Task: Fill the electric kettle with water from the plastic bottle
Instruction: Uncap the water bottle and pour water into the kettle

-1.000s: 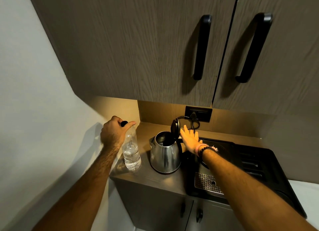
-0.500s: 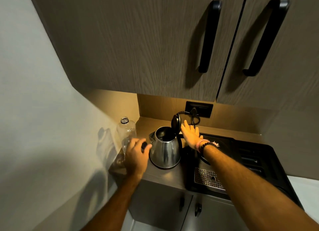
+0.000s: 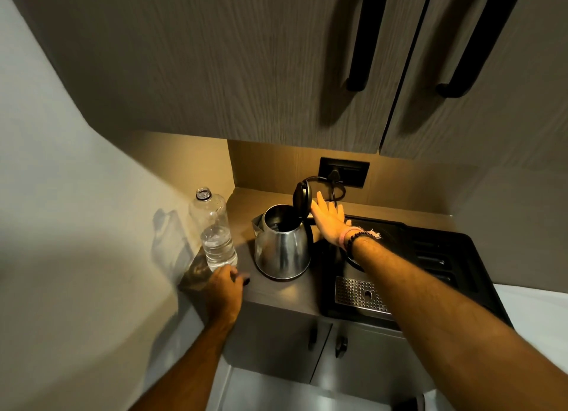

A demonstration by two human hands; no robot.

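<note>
The clear plastic bottle stands upright and uncapped at the counter's left, with water in its lower part. To its right sits the steel electric kettle, its black lid tipped up and the inside dark. My right hand is flat with fingers spread, resting against the back of the raised lid. My left hand lies low at the counter's front edge, just in front of the bottle, fingers curled on the small black bottle cap.
A black tray with a metal drip grid fills the counter right of the kettle. A wall socket with a plugged-in cord sits behind the kettle. Upper cabinets with long black handles hang overhead. A wall closes the left side.
My left hand left the bottle's top with the cap and dropped to the counter's front edge. The bottle now stands uncapped. My right hand stayed on the lid.
</note>
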